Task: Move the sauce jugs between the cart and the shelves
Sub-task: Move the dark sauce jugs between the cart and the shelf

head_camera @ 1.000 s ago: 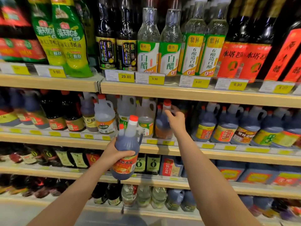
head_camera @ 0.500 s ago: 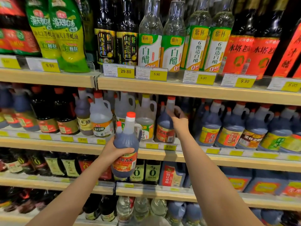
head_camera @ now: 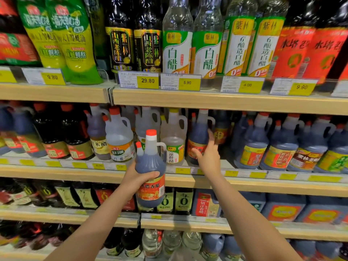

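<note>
Both hands were raised before the shelves. Her left hand (head_camera: 138, 178) gripped a dark sauce jug (head_camera: 150, 173) with a red cap around its middle, holding it upright in front of the middle shelf (head_camera: 263, 182). Her right hand (head_camera: 209, 157) was spread, fingers straight, against a matching dark jug on the shelf (head_camera: 198, 136), thumb near its label. Pale vinegar jugs (head_camera: 174, 140) stood just left of that one.
</note>
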A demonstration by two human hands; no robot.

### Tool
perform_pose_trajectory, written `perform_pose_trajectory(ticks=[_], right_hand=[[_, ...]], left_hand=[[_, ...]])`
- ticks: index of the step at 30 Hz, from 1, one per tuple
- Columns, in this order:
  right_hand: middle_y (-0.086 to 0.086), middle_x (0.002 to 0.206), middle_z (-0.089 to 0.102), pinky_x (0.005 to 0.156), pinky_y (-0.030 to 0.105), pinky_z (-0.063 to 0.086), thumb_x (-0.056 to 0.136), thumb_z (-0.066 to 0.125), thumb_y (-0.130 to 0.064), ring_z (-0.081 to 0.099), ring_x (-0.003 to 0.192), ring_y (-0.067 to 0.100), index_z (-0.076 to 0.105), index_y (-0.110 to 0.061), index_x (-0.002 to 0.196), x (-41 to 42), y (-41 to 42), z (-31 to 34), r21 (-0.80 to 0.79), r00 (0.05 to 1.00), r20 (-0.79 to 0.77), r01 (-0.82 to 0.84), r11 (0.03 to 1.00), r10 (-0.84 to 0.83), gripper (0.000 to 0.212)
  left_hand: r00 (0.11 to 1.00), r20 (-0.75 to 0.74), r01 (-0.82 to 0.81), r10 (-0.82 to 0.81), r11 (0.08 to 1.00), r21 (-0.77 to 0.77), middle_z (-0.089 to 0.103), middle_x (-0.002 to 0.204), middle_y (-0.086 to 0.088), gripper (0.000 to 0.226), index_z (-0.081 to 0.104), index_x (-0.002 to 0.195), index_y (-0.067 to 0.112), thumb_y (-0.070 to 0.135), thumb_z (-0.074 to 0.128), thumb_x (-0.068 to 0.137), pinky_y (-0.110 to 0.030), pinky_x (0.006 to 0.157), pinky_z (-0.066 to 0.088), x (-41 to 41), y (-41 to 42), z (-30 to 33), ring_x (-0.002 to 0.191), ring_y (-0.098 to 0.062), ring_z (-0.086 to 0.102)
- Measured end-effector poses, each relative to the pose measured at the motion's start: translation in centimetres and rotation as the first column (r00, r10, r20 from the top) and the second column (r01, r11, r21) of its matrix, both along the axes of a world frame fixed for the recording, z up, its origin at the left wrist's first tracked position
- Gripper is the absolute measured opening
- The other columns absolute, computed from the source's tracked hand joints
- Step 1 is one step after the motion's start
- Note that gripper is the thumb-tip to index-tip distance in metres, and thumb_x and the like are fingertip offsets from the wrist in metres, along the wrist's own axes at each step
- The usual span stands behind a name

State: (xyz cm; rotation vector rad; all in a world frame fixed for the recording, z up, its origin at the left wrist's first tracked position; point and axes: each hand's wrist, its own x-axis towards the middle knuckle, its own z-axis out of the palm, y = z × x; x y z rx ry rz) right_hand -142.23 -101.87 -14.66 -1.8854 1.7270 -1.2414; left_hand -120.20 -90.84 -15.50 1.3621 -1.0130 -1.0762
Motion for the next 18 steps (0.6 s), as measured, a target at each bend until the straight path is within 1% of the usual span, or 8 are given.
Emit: perform_pose_trajectory(ticks=[2,4,7,8,10,12,15,18], right_hand=[[0.024,0.113,0.056,0.074,0.042,0.048,0.082,0.064,-0.018,0.059,0.094,0.044,0.007,-0.030,0.146,0.2,-1.7,0.1,0.049,0.999,-0.044,0.000,0.999,0.003,0.086],[0.024,0.122,0.054,0.070,0.038,0.046,0.079,0.060,-0.011,0.059,0.091,0.043,0.006,-0.029,0.146,0.4,-3.2,0.3,0.082,0.998,-0.066,-0.010,0.997,0.016,0.088],[0.014,0.144,0.034,0.082,0.041,0.049,0.074,0.064,-0.006,0.056,0.101,0.041,0.006,-0.037,0.145,0.6,-4.2,0.8,0.110,0.999,-0.008,-0.049,0.993,0.050,0.096],[0.013,0.145,0.034,0.086,0.042,0.049,0.074,0.065,-0.005,0.055,0.105,0.041,0.005,-0.038,0.145,0.6,-4.2,1.2,0.145,0.998,-0.002,-0.061,0.988,0.062,0.099],[0.018,0.134,0.046,0.087,0.043,0.050,0.076,0.067,-0.009,0.057,0.102,0.040,0.004,-0.036,0.146,0.2,-3.3,2.2,0.178,0.994,-0.004,-0.104,0.979,0.107,0.098],[0.019,0.116,0.056,0.087,0.038,0.050,0.080,0.069,-0.020,0.058,0.100,0.032,0.015,-0.031,0.146,-0.5,-0.8,3.2,0.105,0.987,-0.010,-0.158,0.982,0.160,0.086],[0.000,0.128,0.043,0.097,0.030,0.043,0.085,0.064,-0.035,0.045,0.118,0.009,0.046,-0.031,0.131,-1.2,5.4,4.0,-0.048,0.934,0.013,-0.357,0.933,0.358,0.050],[-0.012,0.126,0.042,0.097,0.020,0.042,0.085,0.061,-0.042,0.043,0.120,0.002,0.060,-0.030,0.113,-0.8,10.0,5.4,-0.005,0.875,0.011,-0.485,0.875,0.485,0.030]], left_hand=[[1.000,-0.007,0.008,-0.008,1.000,0.010,0.074,0.086,0.010,0.070,0.057,0.104,0.030,0.020,0.092,0.045,-0.020,0.060,0.052,0.0,0.1,-0.3,0.080,-0.009,0.070],[1.000,-0.012,0.009,-0.009,1.000,0.022,0.073,0.091,0.007,0.077,0.057,0.105,0.029,0.034,0.087,0.034,-0.024,0.064,0.052,-0.1,0.0,-0.4,0.082,-0.011,0.070],[1.000,-0.016,0.008,-0.007,0.999,0.034,0.071,0.100,-0.002,0.083,0.058,0.110,0.024,0.038,0.084,0.032,-0.034,0.073,0.053,-0.2,0.0,-0.3,0.092,-0.021,0.068],[1.000,-0.018,0.003,-0.002,0.999,0.035,0.070,0.104,-0.005,0.087,0.058,0.113,0.021,0.038,0.084,0.032,-0.039,0.077,0.054,-0.3,0.1,-0.2,0.095,-0.024,0.067],[1.000,-0.015,-0.008,0.009,0.999,0.049,0.068,0.109,-0.008,0.095,0.055,0.120,0.017,0.038,0.085,0.033,-0.046,0.087,0.052,-0.6,0.2,0.3,0.100,-0.028,0.064],[1.000,-0.011,-0.001,0.001,0.998,0.058,0.068,0.108,-0.006,0.083,0.056,0.116,0.020,0.028,0.089,0.041,-0.043,0.083,0.053,-1.0,0.2,0.9,0.100,-0.028,0.064],[0.999,0.013,0.029,-0.030,0.997,0.073,0.070,0.096,0.005,0.058,0.057,0.100,0.031,0.017,0.089,0.053,-0.026,0.065,0.051,-1.5,0.4,2.0,0.088,-0.013,0.068],[0.992,0.078,0.087,-0.094,0.992,0.092,0.068,0.101,0.004,0.063,0.057,0.109,0.025,0.018,0.090,0.056,-0.026,0.068,0.050,-2.6,1.0,3.0,0.087,-0.008,0.066]])
